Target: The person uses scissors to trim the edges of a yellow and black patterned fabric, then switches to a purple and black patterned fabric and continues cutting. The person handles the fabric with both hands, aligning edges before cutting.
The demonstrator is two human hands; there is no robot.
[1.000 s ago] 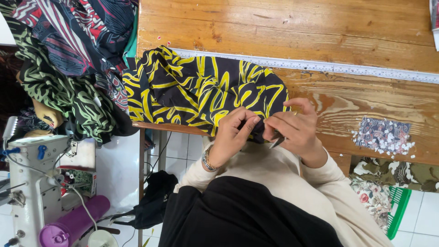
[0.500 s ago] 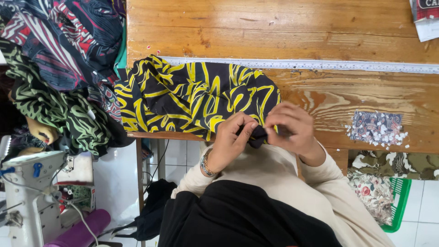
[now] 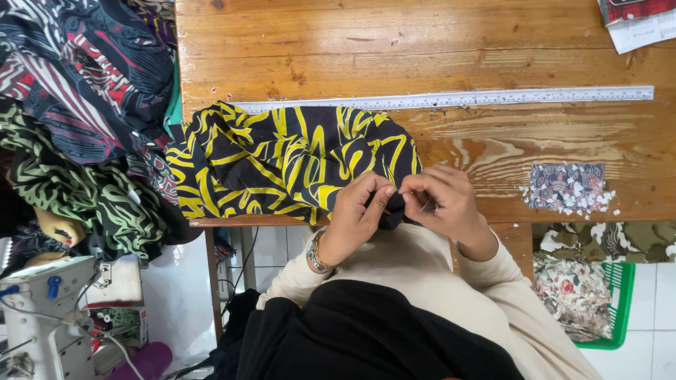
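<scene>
A black cloth with yellow stripes [image 3: 282, 158] lies bunched on the wooden table [image 3: 422, 49], its near edge hanging over the table's front. My left hand [image 3: 359, 211] pinches a dark corner of this cloth at the table's edge. My right hand [image 3: 443, 200] pinches the same corner from the right, fingertips almost touching the left hand's. A small dark object seems tucked under the right fingers; I cannot make out what it is. A watch sits on my left wrist.
A long metal ruler [image 3: 451, 98] lies across the table behind the cloth. A small patterned scrap with white bits [image 3: 569, 188] sits at the right. Piled fabrics [image 3: 84, 105] lie left, a white sewing machine [image 3: 42, 302] lower left, a green basket [image 3: 620, 302] lower right.
The view has drifted so the table and cloth sit more to the right and lower. Both hands stay on the cloth's corner, fingers drawn a little closer together.
</scene>
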